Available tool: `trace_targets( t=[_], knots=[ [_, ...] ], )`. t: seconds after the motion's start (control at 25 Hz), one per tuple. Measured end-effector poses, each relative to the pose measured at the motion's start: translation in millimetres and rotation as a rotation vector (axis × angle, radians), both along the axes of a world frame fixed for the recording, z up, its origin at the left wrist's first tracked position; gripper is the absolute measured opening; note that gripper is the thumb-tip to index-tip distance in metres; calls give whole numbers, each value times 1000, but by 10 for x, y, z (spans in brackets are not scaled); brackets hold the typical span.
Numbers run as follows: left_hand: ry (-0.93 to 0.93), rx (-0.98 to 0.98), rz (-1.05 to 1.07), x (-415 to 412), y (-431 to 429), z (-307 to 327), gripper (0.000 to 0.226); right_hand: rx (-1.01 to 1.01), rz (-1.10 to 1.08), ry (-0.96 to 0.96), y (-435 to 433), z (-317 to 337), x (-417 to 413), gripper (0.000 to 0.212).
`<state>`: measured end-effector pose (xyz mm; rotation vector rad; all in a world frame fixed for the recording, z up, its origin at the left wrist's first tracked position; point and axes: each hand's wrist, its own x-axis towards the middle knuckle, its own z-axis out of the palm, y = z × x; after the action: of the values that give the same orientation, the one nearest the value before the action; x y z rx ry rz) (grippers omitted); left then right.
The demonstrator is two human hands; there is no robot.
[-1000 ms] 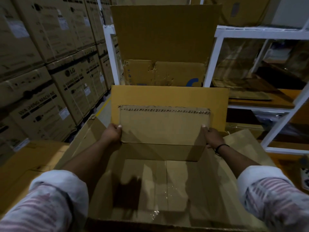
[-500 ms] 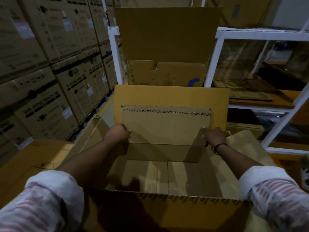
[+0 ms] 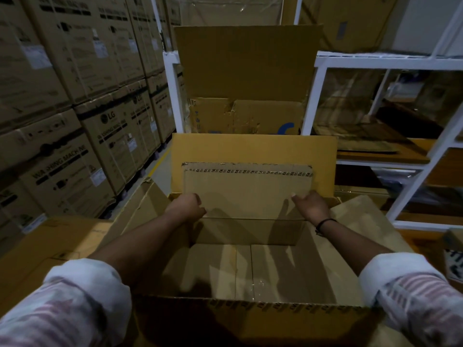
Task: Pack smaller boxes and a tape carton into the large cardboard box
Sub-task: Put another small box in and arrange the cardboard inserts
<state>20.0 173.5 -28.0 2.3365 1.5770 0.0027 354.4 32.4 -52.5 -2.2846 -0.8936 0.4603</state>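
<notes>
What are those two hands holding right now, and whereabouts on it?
Both grip the brown cardboard far flap of the large open box: the left hand at its lower left edge, the right hand at its lower right edge.

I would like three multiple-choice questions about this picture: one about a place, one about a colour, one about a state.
1. What do the left hand and the right hand hold? A. a small box B. the far flap C. a tape roll
2. The shelf frame is: A. white B. red C. green
3. The large box is: A. taped shut B. full C. open and empty
Answers: B, the hands grip the far flap at its two side edges; A, its bars look white; C, the bare floor shows.
</notes>
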Motion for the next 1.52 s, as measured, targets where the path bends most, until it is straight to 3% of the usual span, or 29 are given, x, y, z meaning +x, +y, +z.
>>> trace_targets(
  t=[0.12, 0.32, 0.56, 0.72, 0.92, 1.24, 1.52],
  knots=[
    [-6, -5, -1, -42, 10, -15, 36, -23, 33, -48, -75, 50, -52, 39],
    [11, -14, -56, 91, -159, -79, 28, -68, 108, -95, -195, -53, -385, 39],
    [53, 55, -109, 225, -258, 14, 30, -145, 293, -401, -596, -225, -935, 41],
    [85, 91, -101, 305, -300, 45, 30, -139, 321, -403, -758, -272, -1106, 44],
    [54, 80, -76, 417, -309, 66, 28, -13, 297, -472, -604, 187, -827, 36],
    [70, 157, -79, 412, -268, 225, 31, 28, 180, -480, -202, 719, -560, 37],
    [98, 242, -132, 371, -293, 495, 28, -14, 285, -563, -68, 766, -778, 37]
  ],
)
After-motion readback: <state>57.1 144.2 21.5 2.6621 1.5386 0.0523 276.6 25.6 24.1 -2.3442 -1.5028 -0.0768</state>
